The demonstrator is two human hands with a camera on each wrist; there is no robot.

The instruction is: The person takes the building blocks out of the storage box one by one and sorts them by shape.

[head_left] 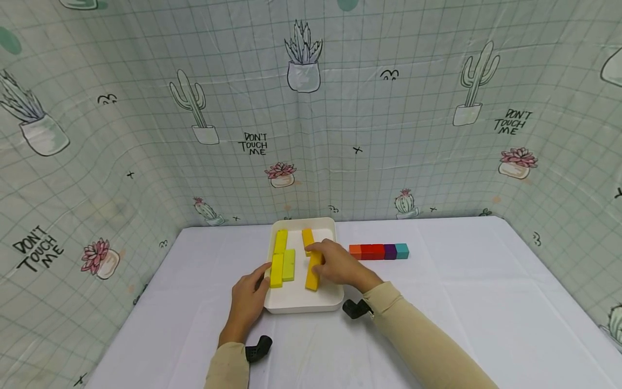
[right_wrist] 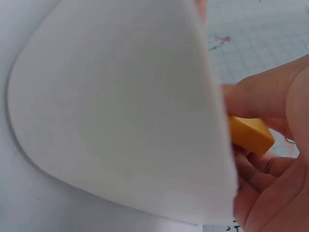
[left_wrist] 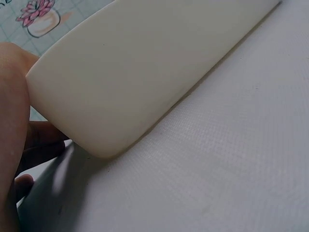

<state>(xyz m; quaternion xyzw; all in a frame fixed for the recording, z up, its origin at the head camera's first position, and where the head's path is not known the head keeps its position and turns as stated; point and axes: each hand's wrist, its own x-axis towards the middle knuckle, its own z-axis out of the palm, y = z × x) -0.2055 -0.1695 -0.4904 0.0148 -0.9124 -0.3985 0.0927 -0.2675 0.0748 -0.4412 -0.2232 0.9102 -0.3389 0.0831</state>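
Nearest, the left hand (head_left: 249, 299) grips the tray (head_left: 296, 305) rim while the right hand (head_left: 340, 266) pinches an orange block (head_left: 313, 274), apparently mid-placement; next, seating it flat calls for care.

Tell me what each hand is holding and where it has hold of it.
The right hand grips the long orange block near its far end. The left hand holds the white tray at its near left corner.
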